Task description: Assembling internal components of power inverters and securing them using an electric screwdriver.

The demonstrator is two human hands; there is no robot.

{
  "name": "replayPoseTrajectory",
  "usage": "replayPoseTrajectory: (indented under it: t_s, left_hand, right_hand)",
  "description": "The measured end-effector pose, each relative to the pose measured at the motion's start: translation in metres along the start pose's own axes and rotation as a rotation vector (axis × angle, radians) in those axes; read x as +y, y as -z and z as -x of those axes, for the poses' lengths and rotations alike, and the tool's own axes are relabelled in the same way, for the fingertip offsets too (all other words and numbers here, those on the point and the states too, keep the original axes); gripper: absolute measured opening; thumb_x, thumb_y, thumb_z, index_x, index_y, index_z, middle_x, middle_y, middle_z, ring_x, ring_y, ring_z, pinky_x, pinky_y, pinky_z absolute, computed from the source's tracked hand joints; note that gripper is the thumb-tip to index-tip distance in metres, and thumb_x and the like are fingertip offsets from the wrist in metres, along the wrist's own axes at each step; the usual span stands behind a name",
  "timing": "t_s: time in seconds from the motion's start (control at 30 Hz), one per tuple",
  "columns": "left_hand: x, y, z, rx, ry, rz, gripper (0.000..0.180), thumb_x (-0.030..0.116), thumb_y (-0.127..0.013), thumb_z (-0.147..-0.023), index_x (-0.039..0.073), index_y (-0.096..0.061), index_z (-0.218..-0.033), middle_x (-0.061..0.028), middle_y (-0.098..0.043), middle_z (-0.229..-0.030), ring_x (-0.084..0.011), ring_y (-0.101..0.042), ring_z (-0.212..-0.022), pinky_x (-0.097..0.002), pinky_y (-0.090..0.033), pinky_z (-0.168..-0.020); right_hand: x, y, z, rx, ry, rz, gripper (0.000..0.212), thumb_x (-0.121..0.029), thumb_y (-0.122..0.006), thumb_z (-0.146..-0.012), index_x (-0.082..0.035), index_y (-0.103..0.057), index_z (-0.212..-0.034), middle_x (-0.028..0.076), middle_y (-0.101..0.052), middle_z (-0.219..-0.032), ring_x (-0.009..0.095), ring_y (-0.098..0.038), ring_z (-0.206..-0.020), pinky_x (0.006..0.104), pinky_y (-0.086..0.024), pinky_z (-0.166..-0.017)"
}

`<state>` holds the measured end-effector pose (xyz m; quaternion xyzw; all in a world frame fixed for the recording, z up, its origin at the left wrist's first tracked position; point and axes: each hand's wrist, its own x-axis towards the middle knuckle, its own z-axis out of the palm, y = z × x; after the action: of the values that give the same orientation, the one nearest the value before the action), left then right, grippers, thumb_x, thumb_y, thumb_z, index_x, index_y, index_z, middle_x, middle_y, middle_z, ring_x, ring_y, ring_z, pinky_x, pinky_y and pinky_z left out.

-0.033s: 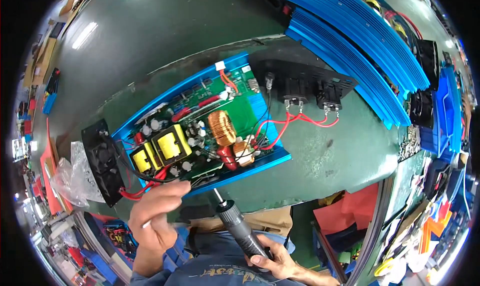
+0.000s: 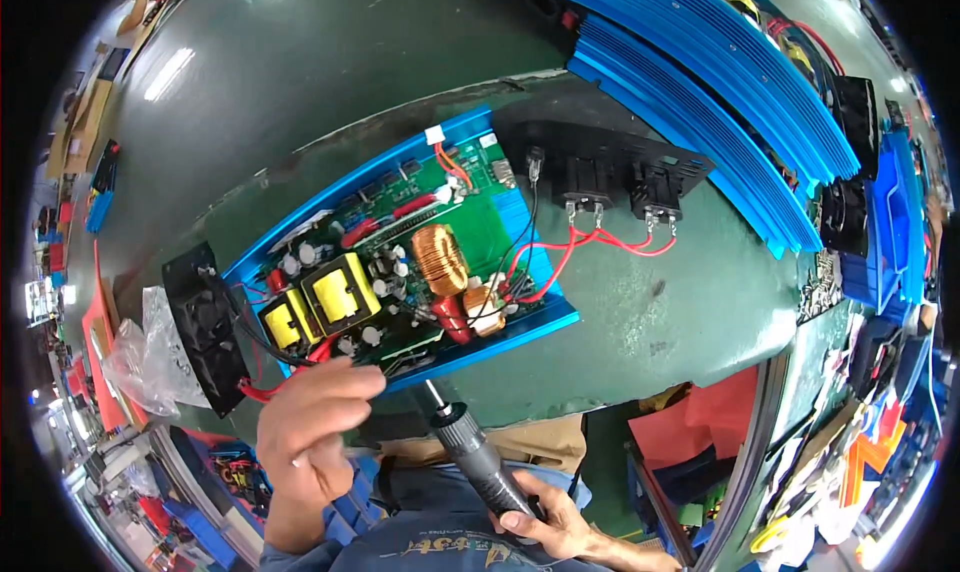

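A blue metal housing (image 2: 520, 324) lies open on the table, holding a green circuit board (image 2: 478, 234) with yellow transformers (image 2: 340, 294) and a copper-wound coil (image 2: 438, 260). My right hand (image 2: 545, 517) grips a black electric screwdriver (image 2: 480, 462), its bit pointing up at the housing's near wall; whether the tip touches a screw is unclear. My left hand (image 2: 315, 432) is at the near left corner, fingers curled, the index fingertip by the wall. Something small and pale shows among its fingers. A black fan panel (image 2: 205, 317) hangs by wires on the left.
A black socket panel (image 2: 615, 162), joined by red wires, lies to the right of the housing. More blue housings (image 2: 690, 122) stand at the back right. A clear plastic bag (image 2: 150, 362) lies left of the fan panel. Small screws (image 2: 820, 292) are heaped near the right edge.
The housing and its board have shifted very slightly to the left. My left hand has moved a little with it; the screwdriver stays nearly in place.
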<state>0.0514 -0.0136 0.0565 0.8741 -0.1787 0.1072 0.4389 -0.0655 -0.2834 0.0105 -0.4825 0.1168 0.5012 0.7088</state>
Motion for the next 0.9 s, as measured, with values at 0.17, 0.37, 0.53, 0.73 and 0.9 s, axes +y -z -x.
replayPoseTrajectory:
  t_s: [0.17, 0.37, 0.53, 0.73, 0.9]
  left_hand:
    - [0.002, -0.008, -0.032, -0.147, -0.120, -0.121, 0.011, 0.013, -0.053, -0.100, 0.008, -0.061, -0.095, -0.0165, -0.074, -0.094, -0.0297, -0.074, -0.083, -0.0464, -0.061, -0.080]
    - [0.023, 0.021, 0.010, 0.514, 0.141, 0.049, 0.034, 0.033, -0.048, -0.107, 0.007, -0.048, -0.086, -0.0087, -0.054, -0.074, -0.0181, -0.048, -0.057, -0.0347, -0.044, -0.055]
    - [0.029, 0.037, 0.053, 0.135, 0.608, -0.614, 0.020, 0.010, -0.072, -0.086, -0.001, -0.056, -0.090, -0.0098, -0.052, -0.082, -0.0196, -0.054, -0.077, -0.0328, -0.044, -0.072]
    - [0.037, 0.031, 0.032, 0.117, 0.536, -0.707, 0.032, 0.014, -0.086, -0.079, 0.004, -0.068, -0.103, -0.0129, -0.069, -0.097, -0.0276, -0.068, -0.090, -0.0383, -0.053, -0.082]
    - [0.024, 0.040, 0.052, -0.100, 0.847, -0.575, 0.032, 0.018, -0.083, -0.083, 0.007, -0.071, -0.110, -0.0175, -0.068, -0.115, -0.0317, -0.066, -0.099, -0.0385, -0.052, -0.087]
  right_hand:
    - [0.008, 0.005, -0.005, -0.005, 0.048, 0.030, 0.051, -0.033, -0.069, -0.098, 0.000, -0.053, -0.133, 0.004, -0.060, -0.092, 0.012, -0.055, -0.086, 0.0288, -0.045, -0.075]
    - [-0.020, -0.006, -0.001, 0.074, 0.162, -0.069, 0.045, -0.035, -0.069, -0.097, -0.004, -0.055, -0.127, 0.003, -0.054, -0.093, 0.013, -0.052, -0.085, 0.0303, -0.044, -0.074]
    - [-0.016, -0.003, -0.005, 0.046, 0.148, -0.052, 0.057, -0.038, -0.071, -0.095, -0.003, -0.052, -0.136, 0.006, -0.057, -0.103, 0.017, -0.052, -0.093, 0.0334, -0.046, -0.080]
    - [0.003, -0.002, -0.008, 0.073, 0.216, -0.024, 0.056, -0.036, -0.071, -0.095, -0.001, -0.053, -0.135, 0.007, -0.059, -0.105, 0.018, -0.055, -0.094, 0.0338, -0.047, -0.083]
    - [-0.003, 0.005, -0.012, 0.032, 0.176, -0.029, 0.053, -0.034, -0.072, -0.094, -0.002, -0.054, -0.133, 0.006, -0.059, -0.103, 0.016, -0.055, -0.090, 0.0327, -0.047, -0.078]
